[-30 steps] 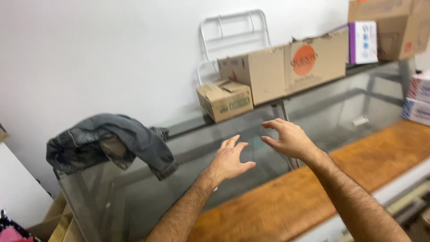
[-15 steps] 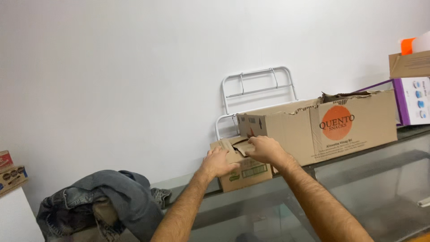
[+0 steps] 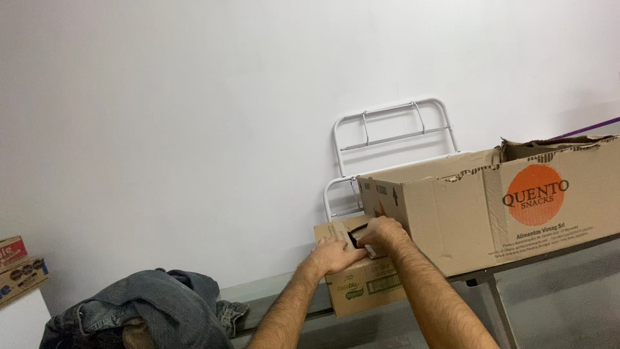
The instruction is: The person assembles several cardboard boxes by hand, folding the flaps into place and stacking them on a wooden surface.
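Head view: both forearms reach up and away from the camera to the small cardboard box (image 3: 361,281) standing on the far ledge, just left of the large open carton (image 3: 504,207). The left hand (image 3: 336,255) lies knuckles-up on the box's top front edge, fingers curled over a flap. The right hand (image 3: 382,234) rests beside it, fingers bent down into the dark opening on top; whether they pinch anything inside cannot be told. A denim jacket (image 3: 148,313) lies heaped at the near left. A white metal frame (image 3: 387,139) leans on the wall behind.

Big carton (image 3: 510,207) crowds right; left side seemingly open.
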